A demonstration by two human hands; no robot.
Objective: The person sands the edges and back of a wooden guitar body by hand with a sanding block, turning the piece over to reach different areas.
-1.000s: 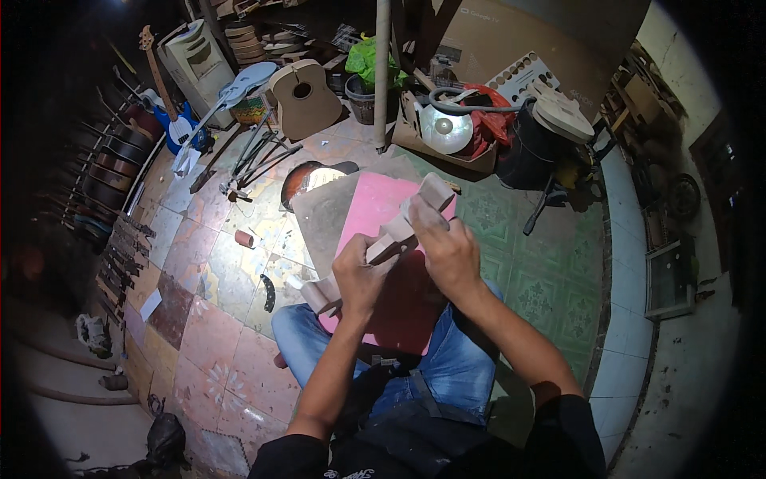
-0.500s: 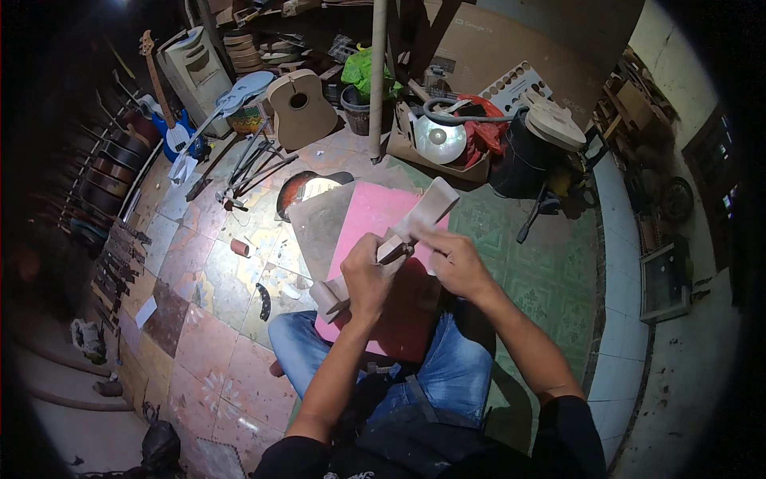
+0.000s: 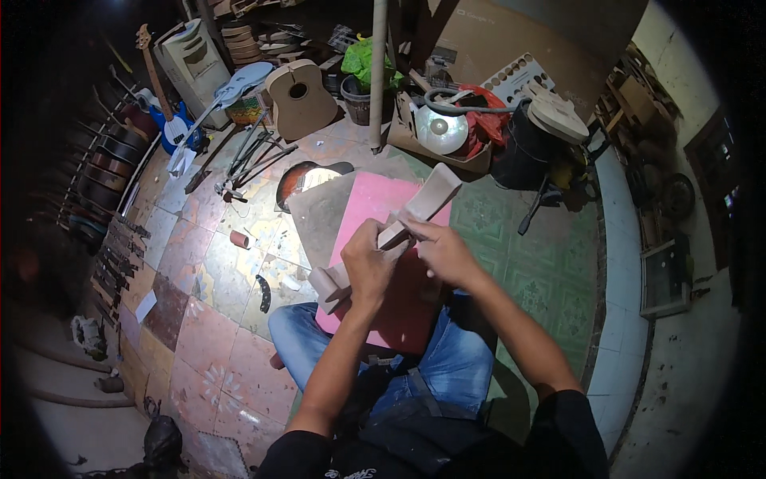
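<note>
A pale wooden guitar neck (image 3: pixel 435 194) lies aslant over my lap, its broad flat end up and to the right, its blocky heel (image 3: pixel 325 287) down and to the left. My left hand (image 3: pixel 369 263) is wrapped round the middle of the neck. Close by the left thumb shows a squared pale wooden end (image 3: pixel 392 235); whether it belongs to the neck I cannot tell. My right hand (image 3: pixel 443 251) has its fingers curled and pressed against the neck just beyond the left hand. Anything under those fingers is hidden. Below both hands is a pink board (image 3: pixel 371 199).
Ahead on the tiled floor lie a grey sheet (image 3: pixel 315 219) and a sunburst guitar body (image 3: pixel 295 184). An upright pole (image 3: pixel 378 88) stands beyond. Further back are an acoustic guitar body (image 3: pixel 299 112), a bucket (image 3: pixel 355 104) and a black bin (image 3: pixel 519 152). Guitars line the left side.
My right hand, blurred before, has shifted slightly up and left, and its fingers now rest on the neck by my left hand. The neck's upper end sits a little higher.
</note>
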